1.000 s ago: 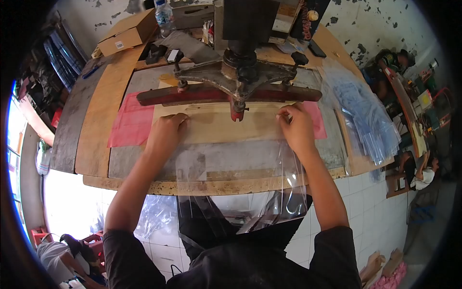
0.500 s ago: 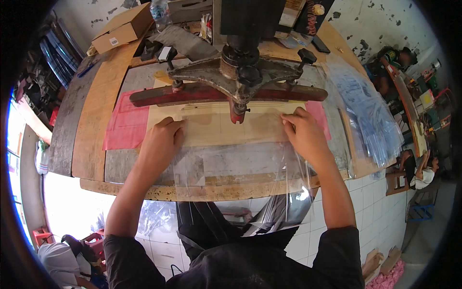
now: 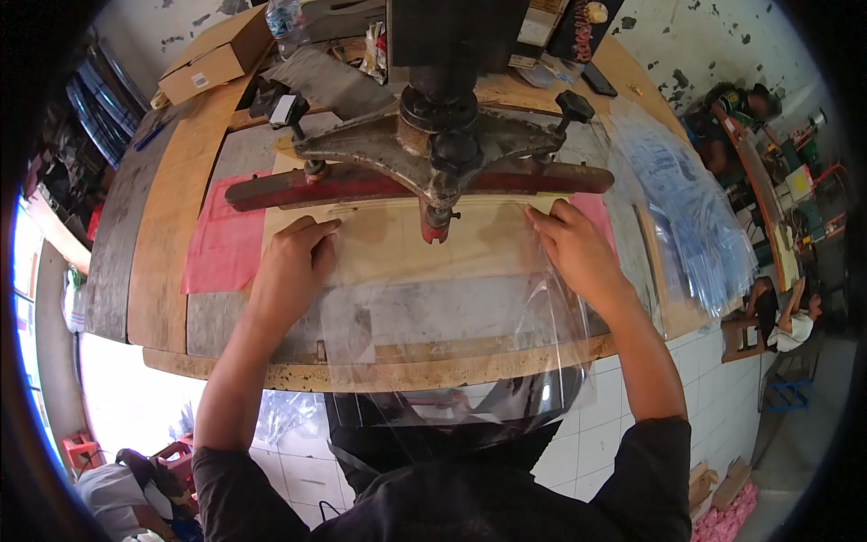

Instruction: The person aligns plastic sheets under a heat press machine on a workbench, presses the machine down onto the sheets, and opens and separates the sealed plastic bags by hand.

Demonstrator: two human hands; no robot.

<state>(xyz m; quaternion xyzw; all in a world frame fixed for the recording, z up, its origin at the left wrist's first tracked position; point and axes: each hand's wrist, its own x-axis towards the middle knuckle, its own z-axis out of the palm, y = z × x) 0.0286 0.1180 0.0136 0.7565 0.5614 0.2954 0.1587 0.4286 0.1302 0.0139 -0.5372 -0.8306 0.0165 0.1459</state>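
A clear plastic sheet point(image 3: 433, 312) stretches between my two hands, its near part draping over the table's front edge towards my lap. My left hand point(image 3: 298, 257) pinches the sheet's far left corner. At the far right corner, the fingers of my right hand point(image 3: 578, 248) are closed on the same sheet. Under it lies a pale yellow sheet point(image 3: 293, 210), with pink material point(image 3: 224, 239) showing at both sides. Just beyond my hands is a press head with a long red bar point(image 3: 361, 187); whether the bar touches the plastic is hidden.
A heap of clear plastic sheets point(image 3: 686, 212) lies on the right of the table. At the back stand a cardboard box point(image 3: 217, 59) and a dark phone point(image 3: 599, 79). A blue pen point(image 3: 149, 137) lies at left. Other people point(image 3: 795, 321) sit beyond the table on the right.
The view has shifted slightly, so the press appears a little lower and further left. Both hands keep their hold, and the sheet's hanging part has shifted and lies flatter.
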